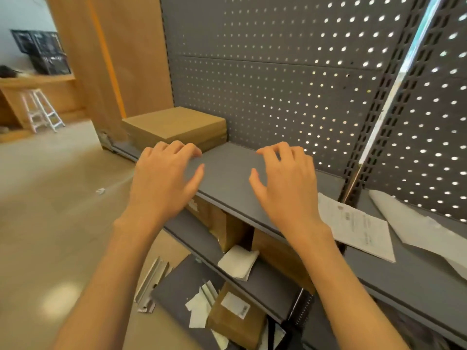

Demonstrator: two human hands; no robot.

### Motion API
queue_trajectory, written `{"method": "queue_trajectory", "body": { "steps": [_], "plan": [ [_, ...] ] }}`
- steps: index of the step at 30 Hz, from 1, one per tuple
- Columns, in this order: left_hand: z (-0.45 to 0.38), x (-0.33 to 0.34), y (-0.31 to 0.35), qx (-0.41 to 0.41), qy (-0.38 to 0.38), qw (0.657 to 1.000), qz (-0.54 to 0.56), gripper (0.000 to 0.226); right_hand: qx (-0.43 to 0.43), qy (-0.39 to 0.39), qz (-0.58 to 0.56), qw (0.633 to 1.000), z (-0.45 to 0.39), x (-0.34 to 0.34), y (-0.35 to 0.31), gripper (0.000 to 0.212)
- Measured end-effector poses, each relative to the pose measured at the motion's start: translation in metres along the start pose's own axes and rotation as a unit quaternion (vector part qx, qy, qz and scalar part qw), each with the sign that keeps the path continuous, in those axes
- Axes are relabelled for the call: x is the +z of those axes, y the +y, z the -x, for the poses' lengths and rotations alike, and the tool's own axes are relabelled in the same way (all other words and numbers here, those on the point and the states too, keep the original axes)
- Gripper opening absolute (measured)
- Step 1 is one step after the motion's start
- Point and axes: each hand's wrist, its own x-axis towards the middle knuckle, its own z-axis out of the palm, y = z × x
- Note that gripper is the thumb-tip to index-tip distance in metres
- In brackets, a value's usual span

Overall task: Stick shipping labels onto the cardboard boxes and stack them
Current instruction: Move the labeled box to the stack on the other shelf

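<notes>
Two flat cardboard boxes (177, 125) sit stacked at the far left end of the top shelf (227, 173), against the pegboard (278, 72); from my head view I see no label on the top face of that stack, so I cannot say whether those are finished. Lower down, one box (235, 317) under the shelves carries a white label (235, 304), and more boxes (227, 228) stand on the lower shelf, so I judge most of the labelling and stacking is left to do. Printed sheets (358, 228) lie on the shelf to my right, just beside my wrist. My left hand (164, 178) and right hand (285, 183) hover over the bare shelf, fingers spread and loosely bent, holding nothing; whether the fingertips touch the surface I cannot tell.
</notes>
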Motion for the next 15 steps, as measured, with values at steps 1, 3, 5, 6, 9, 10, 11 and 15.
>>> {"method": "queue_trajectory", "body": {
  "steps": [1, 3, 5, 6, 9, 10, 11, 15],
  "plan": [
    [-0.004, 0.004, -0.008, -0.006, 0.0, 1.0, -0.004, 0.023, -0.001, 0.0, -0.007, 1.0, -0.005, 0.01, -0.004, 0.026],
    [-0.014, 0.012, -0.024, -0.016, -0.002, 1.0, -0.005, 0.018, -0.001, 0.002, -0.021, 1.0, -0.018, 0.031, -0.012, 0.025],
    [-0.028, 0.021, -0.038, -0.017, 0.0, 1.0, -0.007, 0.018, 0.004, 0.002, -0.036, 0.999, -0.034, 0.049, -0.019, 0.024],
    [-0.035, 0.025, -0.045, -0.016, 0.002, 1.0, -0.009, 0.019, 0.007, 0.002, -0.044, 0.999, -0.043, 0.057, -0.022, 0.022],
    [-0.057, 0.039, -0.063, -0.025, 0.007, 1.0, -0.016, 0.019, 0.016, 0.006, -0.066, 0.998, -0.069, 0.079, -0.032, 0.018],
    [-0.063, 0.043, -0.068, -0.028, 0.009, 0.999, -0.015, 0.019, 0.019, 0.005, -0.073, 0.997, -0.077, 0.086, -0.035, 0.018],
    [-0.069, 0.047, -0.074, -0.03, 0.011, 0.999, -0.014, 0.019, 0.022, 0.005, -0.081, 0.996, -0.084, 0.093, -0.038, 0.018],
    [-0.089, 0.065, -0.099, -0.042, 0.015, 0.999, -0.007, 0.018, 0.04, 0.005, -0.094, 0.995, -0.107, 0.12, -0.053, 0.02]
  ]
}}
